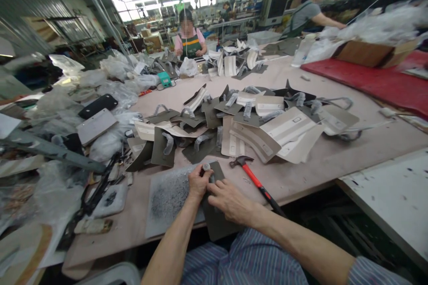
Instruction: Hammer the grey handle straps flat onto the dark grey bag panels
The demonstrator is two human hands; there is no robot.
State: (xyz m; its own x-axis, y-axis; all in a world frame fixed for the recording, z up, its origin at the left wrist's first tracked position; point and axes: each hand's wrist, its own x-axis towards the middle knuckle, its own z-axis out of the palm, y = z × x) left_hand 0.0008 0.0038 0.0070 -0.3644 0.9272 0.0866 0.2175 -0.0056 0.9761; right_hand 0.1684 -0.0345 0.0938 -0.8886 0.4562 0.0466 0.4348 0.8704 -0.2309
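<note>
Panel [219, 225] lies lengthwise under your hands in the head view, its far part on the table [310, 171] beside the grey slab [170, 198] and its near end reaching past the table edge toward your lap. Your left forearm rises steeply from the bottom of the view, tipped a little to the right, and ends in a fist-like grip. That left hand [198, 182] is closed around a tool [206, 167], whose round, pale end shows above your thumb and fingers, close to the panel's left edge. Your right forearm comes in low from the lower right, slanting up and leftward, with the striped sleeve [371, 271] back near the elbow. Your right hand [230, 200] is over the panel, back upward, fingers bent and pointing at your left hand, the foremost tips just beside it. You have those fingers curled, but whether they pinch anything cannot be told, as the hand hides what is below. To the right of your hands a hammer [256, 178] lies aslant, head away from you, grip toward your right forearm. Beyond both hands spreads a heap of pieces [289, 131], many with wrapped handles.
</note>
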